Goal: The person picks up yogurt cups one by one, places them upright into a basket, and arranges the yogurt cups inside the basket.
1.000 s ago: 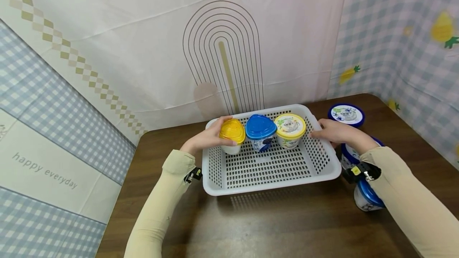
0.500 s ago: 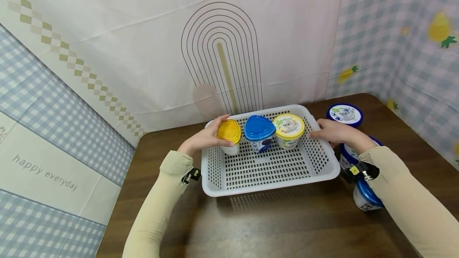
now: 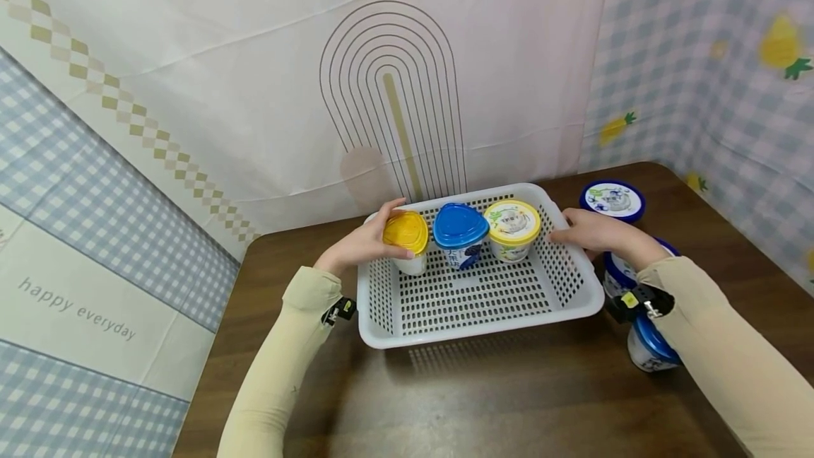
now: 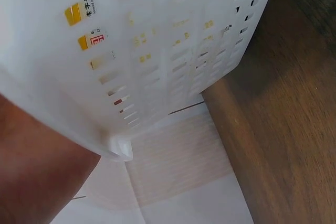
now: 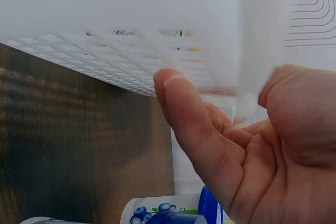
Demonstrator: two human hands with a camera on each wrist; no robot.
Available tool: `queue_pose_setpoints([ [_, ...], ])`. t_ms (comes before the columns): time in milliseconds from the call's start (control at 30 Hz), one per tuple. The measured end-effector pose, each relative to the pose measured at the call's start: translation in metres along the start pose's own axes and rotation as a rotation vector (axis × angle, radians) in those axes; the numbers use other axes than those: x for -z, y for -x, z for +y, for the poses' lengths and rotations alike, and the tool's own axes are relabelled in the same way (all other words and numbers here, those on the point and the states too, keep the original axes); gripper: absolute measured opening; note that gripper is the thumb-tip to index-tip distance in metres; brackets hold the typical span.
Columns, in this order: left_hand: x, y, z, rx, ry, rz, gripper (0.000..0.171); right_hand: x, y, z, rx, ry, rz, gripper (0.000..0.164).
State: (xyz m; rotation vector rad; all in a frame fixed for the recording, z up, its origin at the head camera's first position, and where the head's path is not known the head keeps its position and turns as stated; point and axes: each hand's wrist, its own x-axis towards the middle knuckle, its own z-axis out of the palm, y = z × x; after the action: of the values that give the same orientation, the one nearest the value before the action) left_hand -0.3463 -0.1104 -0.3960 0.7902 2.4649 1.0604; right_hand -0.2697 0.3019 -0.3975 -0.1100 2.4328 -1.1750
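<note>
My left hand [image 3: 365,240] reaches over the left rim of a white plastic basket [image 3: 483,327] and grips a yellow-lidded yogurt cup [image 3: 407,232], thumb in front and fingers behind. Beside it in the basket's back row stand a blue-lidded yogurt cup [image 3: 459,226] and a cup with a round yellow-rimmed lid [image 3: 512,223]. My right hand [image 3: 598,233] holds the basket's right rim, thumb inside; its fingers [image 5: 189,114] curl under the rim outside, in the right wrist view. From the left wrist view, yellow packaging shows through slots in the basket wall [image 4: 152,51].
Right of the basket are a tub with a round dark-blue-rimmed lid [image 3: 612,201], another blue-rimmed tub [image 3: 618,278] partly behind my right arm, and a blue-lidded cup [image 3: 651,348]. The brown wooden table [image 3: 483,401] meets a patterned cloth wall [image 3: 280,126] at the back.
The yellow-lidded yogurt cup has shifted slightly left in my left hand, away from the blue-lidded one. My right hand keeps its hold on the basket rim.
</note>
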Motion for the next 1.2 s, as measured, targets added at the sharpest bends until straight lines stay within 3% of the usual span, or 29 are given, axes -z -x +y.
queue_pose_setpoints([
  [333, -0.0019, -0.0043, -0.0009, -0.045, -0.008, -0.027, 0.101, 0.0, 0.0011, -0.0007, -0.021, -0.008, 0.007, 0.05],
  [833, -0.0027, -0.0042, -0.0004, -0.095, -0.033, -0.004, 0.095, 0.0008, 0.0, -0.001, -0.025, -0.001, 0.007, 0.05],
  [1200, -0.0019, -0.003, -0.0021, -0.064, -0.022, 0.005, 0.094, -0.0001, 0.0004, -0.0004, -0.035, -0.005, 0.012, 0.051],
])
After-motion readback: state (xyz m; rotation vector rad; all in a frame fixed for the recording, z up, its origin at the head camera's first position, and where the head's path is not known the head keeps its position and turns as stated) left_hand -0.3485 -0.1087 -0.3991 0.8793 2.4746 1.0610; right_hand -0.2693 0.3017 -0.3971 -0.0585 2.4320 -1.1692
